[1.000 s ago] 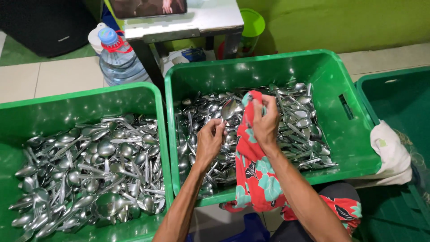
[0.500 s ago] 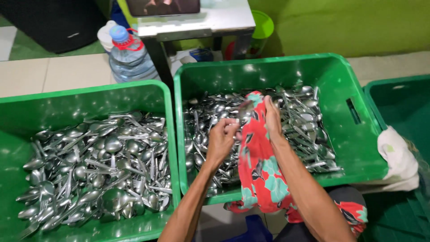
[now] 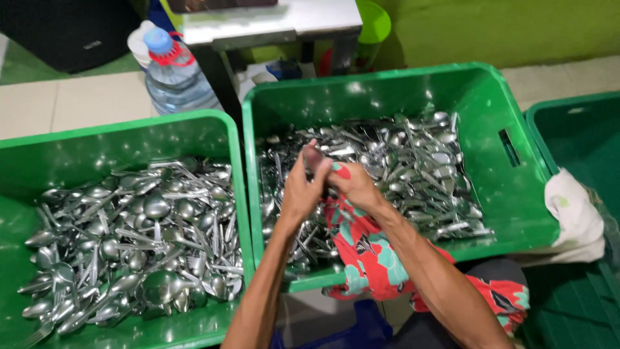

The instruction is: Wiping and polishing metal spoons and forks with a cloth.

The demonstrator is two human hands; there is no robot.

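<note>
My left hand (image 3: 302, 192) and my right hand (image 3: 354, 184) meet over the middle green crate (image 3: 413, 72), which holds a heap of metal spoons and forks (image 3: 413, 161). My left hand grips a spoon (image 3: 314, 156) whose bowl sticks up between the two hands. My right hand holds a red floral cloth (image 3: 365, 255) against the spoon. The cloth hangs down over the crate's front rim onto my lap.
Left of it, a second green crate (image 3: 129, 124) is full of spoons (image 3: 135, 239). A third green crate (image 3: 575, 106) at the right has a white cloth (image 3: 575, 220) on its rim. Behind are a water bottle (image 3: 171, 74), a metal table (image 3: 271, 22) and a green bucket (image 3: 376, 19).
Both hands have drawn closer together and slid left over the middle crate. The cloth is now bunched lower under my right hand, and a spoon bowl shows above the hands.
</note>
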